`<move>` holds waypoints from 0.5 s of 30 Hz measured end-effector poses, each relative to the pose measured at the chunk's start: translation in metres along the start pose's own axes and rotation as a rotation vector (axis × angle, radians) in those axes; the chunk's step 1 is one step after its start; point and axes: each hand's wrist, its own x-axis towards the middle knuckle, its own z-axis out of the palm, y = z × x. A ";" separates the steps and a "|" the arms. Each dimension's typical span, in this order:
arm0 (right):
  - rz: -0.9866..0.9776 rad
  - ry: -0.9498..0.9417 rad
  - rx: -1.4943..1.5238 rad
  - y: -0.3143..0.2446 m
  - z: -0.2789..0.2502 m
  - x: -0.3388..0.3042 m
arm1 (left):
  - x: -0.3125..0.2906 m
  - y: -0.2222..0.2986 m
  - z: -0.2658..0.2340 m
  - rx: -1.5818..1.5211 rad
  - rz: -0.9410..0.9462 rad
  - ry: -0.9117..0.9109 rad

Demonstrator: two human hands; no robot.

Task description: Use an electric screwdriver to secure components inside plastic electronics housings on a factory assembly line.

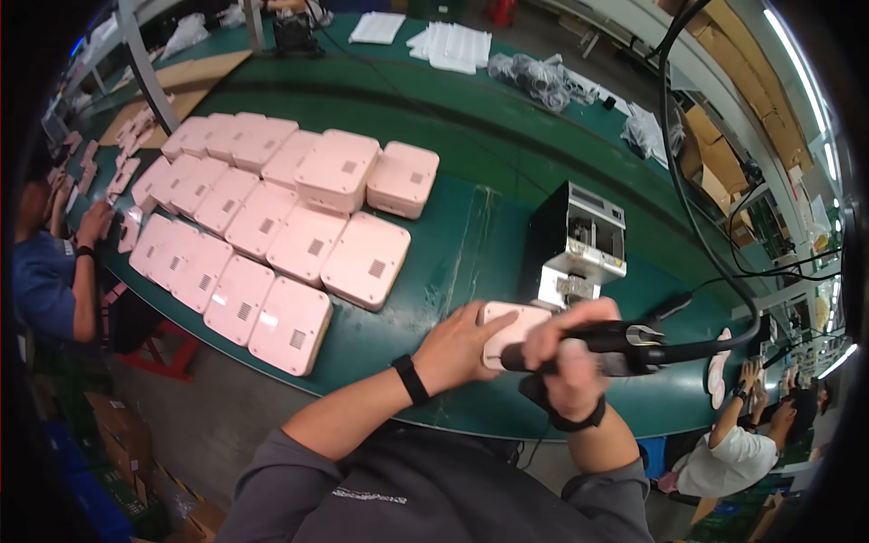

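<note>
A pink square plastic housing (503, 324) with rounded corners lies on the green bench in front of me. My left hand (455, 353) grips its left side, thumb across the top face. In my right hand (572, 366), blurred by motion, is a black electric screwdriver (626, 347), with its tip end over the housing; the tip itself is hidden. Its cable runs off to the right. Just beyond the housing stands a metal screw feeder (588, 237) with a dark side panel. Rows of similar pink housings (257, 222) sit to the left, a few of them stacked.
White paper sheets (450, 45) and clear plastic bags (540, 80) lie along the far side. A black cable (695, 217) hangs at the right. One co-worker (54, 281) handles pink parts at far left; another person (738, 452) sits at the right.
</note>
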 end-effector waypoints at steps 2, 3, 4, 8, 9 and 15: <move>-0.095 0.133 0.112 -0.014 -0.013 0.000 | -0.012 0.004 -0.011 -0.075 -0.114 -0.069; -0.167 0.186 0.152 -0.020 -0.021 -0.003 | -0.018 0.006 -0.015 -0.115 -0.169 -0.108; -0.192 0.185 0.164 -0.020 -0.031 -0.007 | -0.026 0.005 -0.020 -0.092 -0.155 -0.101; -0.193 0.325 -0.040 -0.006 -0.061 -0.029 | -0.064 -0.007 -0.033 -0.472 -0.275 -0.186; -0.136 0.367 -0.105 -0.001 -0.067 -0.035 | -0.070 -0.011 -0.033 -0.692 -0.346 -0.234; -0.126 0.535 -0.129 0.019 -0.089 -0.057 | -0.071 -0.020 -0.036 -1.440 -0.868 -0.556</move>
